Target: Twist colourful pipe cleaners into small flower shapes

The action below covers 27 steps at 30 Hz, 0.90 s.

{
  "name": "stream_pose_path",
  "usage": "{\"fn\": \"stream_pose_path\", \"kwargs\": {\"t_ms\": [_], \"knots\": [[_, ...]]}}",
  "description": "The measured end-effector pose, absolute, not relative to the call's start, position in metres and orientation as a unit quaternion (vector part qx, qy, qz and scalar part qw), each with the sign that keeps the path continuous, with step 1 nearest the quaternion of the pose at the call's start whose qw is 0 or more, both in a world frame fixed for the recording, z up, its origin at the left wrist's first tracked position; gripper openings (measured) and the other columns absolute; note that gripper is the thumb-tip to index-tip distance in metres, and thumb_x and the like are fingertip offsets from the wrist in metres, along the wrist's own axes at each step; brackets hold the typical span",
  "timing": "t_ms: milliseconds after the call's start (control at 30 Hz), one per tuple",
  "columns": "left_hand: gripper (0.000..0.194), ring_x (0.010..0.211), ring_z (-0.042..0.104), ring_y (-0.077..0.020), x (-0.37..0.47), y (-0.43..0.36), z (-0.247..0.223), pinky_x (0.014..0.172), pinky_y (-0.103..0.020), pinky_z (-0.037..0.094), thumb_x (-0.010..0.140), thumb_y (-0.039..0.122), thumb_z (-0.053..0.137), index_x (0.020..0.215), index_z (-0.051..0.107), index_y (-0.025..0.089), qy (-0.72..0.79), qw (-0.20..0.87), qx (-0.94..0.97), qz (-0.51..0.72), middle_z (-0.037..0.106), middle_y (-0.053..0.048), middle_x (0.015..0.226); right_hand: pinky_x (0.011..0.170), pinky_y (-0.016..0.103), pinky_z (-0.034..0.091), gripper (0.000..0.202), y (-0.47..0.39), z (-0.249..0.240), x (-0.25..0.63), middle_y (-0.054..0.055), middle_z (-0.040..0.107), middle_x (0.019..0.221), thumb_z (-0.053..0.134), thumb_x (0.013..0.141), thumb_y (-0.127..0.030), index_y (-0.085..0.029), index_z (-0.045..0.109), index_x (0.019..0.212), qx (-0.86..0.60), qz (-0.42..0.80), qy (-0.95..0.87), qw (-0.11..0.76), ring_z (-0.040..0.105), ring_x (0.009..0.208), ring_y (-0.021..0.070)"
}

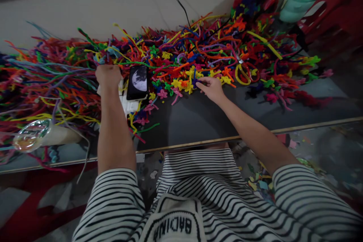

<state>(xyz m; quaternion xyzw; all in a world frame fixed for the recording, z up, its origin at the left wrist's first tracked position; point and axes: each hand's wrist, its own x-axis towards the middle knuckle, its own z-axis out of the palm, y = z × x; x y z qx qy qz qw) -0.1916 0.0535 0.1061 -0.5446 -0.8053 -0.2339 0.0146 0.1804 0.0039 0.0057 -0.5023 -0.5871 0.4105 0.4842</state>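
My right hand (212, 87) pinches a dark blue pipe-cleaner flower (194, 82) between thumb and fingers, low over the front of the pile. Yellow pipe-cleaner flowers (177, 84) lie right beside it. Further left, my left hand (108, 76) reaches into the heap of pipe cleaners (70, 55), knuckles up and fingers curled. Its fingertips are hidden, so what they hold cannot be made out. Light blue pipe-cleaner pieces (99, 59) show just beyond that hand. A phone (137, 82) with a moon picture lies between my hands.
Scissors (243, 75) with yellow and red handles rest on the pile at right. A plastic cup (48, 136) lies at the left front of the dark table (181, 124). A white power strip (131, 106) sits below the phone. A green bottle (299, 3) is at the far right.
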Motion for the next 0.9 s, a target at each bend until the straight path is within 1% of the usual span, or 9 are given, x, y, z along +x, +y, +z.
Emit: {"fn": "stream_pose_path", "kwargs": {"t_ms": [133, 200, 267, 367, 433, 500, 600, 733, 900], "knots": [[0.030, 0.114, 0.063, -0.0239, -0.123, 0.018, 0.125, 0.106, -0.037, 0.044, 0.095, 0.016, 0.043, 0.114, 0.067, 0.011, -0.772, 0.076, -0.517, -0.363, 0.071, -0.009, 0.119, 0.049, 0.024, 0.051, 0.043, 0.005, 0.005, 0.178, 0.007, 0.073, 0.087, 0.075, 0.075, -0.053, -0.018, 0.074, 0.099, -0.495, 0.415, -0.573, 0.504, 0.063, 0.058, 0.0131], [0.028, 0.113, 0.064, -0.0245, -0.073, -0.001, 0.118, 0.104, -0.038, 0.045, 0.095, 0.018, 0.048, 0.117, 0.065, 0.013, -0.700, 0.069, -0.582, -0.408, 0.071, -0.009, 0.118, 0.051, 0.025, 0.053, 0.046, 0.005, 0.005, 0.177, 0.007, 0.073, 0.090, 0.076, 0.074, -0.054, -0.018, 0.073, 0.101, -0.481, 0.413, -0.578, 0.514, 0.064, 0.060, 0.0136], [0.025, 0.106, 0.066, -0.0250, -0.027, -0.016, 0.096, 0.103, -0.041, 0.047, 0.097, 0.032, 0.056, 0.116, 0.064, 0.019, -0.619, 0.002, -0.657, -0.430, 0.073, -0.007, 0.108, 0.055, 0.027, 0.055, 0.049, 0.005, 0.005, 0.178, 0.008, 0.073, 0.090, 0.076, 0.074, -0.056, -0.017, 0.073, 0.103, -0.464, 0.405, -0.591, 0.520, 0.065, 0.063, 0.0145], [0.040, 0.098, 0.069, -0.0231, 0.015, -0.025, 0.051, 0.095, -0.038, 0.052, 0.093, 0.055, 0.062, 0.116, 0.063, 0.022, -0.528, -0.108, -0.711, -0.452, 0.073, -0.006, 0.100, 0.058, 0.029, 0.057, 0.052, 0.005, 0.004, 0.180, 0.008, 0.073, 0.091, 0.073, 0.076, -0.061, -0.017, 0.073, 0.106, -0.462, 0.395, -0.594, 0.527, 0.067, 0.068, 0.0166], [0.042, 0.085, 0.069, -0.0190, 0.024, -0.022, 0.025, 0.083, -0.033, 0.054, 0.093, 0.057, 0.061, 0.116, 0.063, 0.022, -0.496, -0.181, -0.715, -0.458, 0.074, -0.006, 0.096, 0.060, 0.030, 0.059, 0.051, 0.005, 0.004, 0.180, 0.008, 0.074, 0.092, 0.071, 0.078, -0.062, -0.018, 0.073, 0.105, -0.474, 0.387, -0.585, 0.532, 0.070, 0.074, 0.0191], [0.040, 0.075, 0.068, -0.0161, 0.024, -0.017, 0.008, 0.073, -0.029, 0.054, 0.094, 0.053, 0.059, 0.119, 0.062, 0.022, -0.460, -0.248, -0.723, -0.451, 0.074, -0.004, 0.088, 0.062, 0.030, 0.060, 0.048, 0.004, 0.004, 0.179, 0.009, 0.075, 0.093, 0.071, 0.079, -0.060, -0.018, 0.074, 0.100, -0.483, 0.378, -0.580, 0.535, 0.071, 0.082, 0.0212], [0.033, 0.077, 0.069, -0.0151, 0.019, -0.012, -0.001, 0.073, -0.028, 0.055, 0.096, 0.042, 0.058, 0.122, 0.063, 0.022, -0.440, -0.265, -0.728, -0.454, 0.074, -0.004, 0.089, 0.062, 0.029, 0.060, 0.043, 0.004, 0.006, 0.175, 0.009, 0.075, 0.090, 0.073, 0.078, -0.057, -0.017, 0.075, 0.095, -0.481, 0.386, -0.585, 0.527, 0.072, 0.083, 0.0211], [0.028, 0.076, 0.069, -0.0140, 0.019, -0.013, 0.002, 0.072, -0.026, 0.054, 0.093, 0.027, 0.059, 0.120, 0.063, 0.019, -0.469, -0.232, -0.712, -0.468, 0.074, -0.003, 0.088, 0.054, 0.026, 0.056, 0.045, 0.003, 0.009, 0.173, 0.006, 0.074, 0.083, 0.075, 0.077, -0.058, -0.017, 0.075, 0.095, -0.472, 0.414, -0.576, 0.524, 0.069, 0.070, 0.0175], [0.020, 0.073, 0.068, -0.0142, 0.020, -0.014, 0.005, 0.068, -0.025, 0.053, 0.092, 0.026, 0.061, 0.109, 0.068, 0.019, -0.494, -0.210, -0.703, -0.467, 0.074, -0.002, 0.085, 0.041, 0.023, 0.046, 0.050, 0.003, 0.009, 0.174, 0.005, 0.071, 0.074, 0.076, 0.074, -0.063, -0.017, 0.075, 0.095, -0.460, 0.427, -0.567, 0.533, 0.063, 0.056, 0.0140]]}}
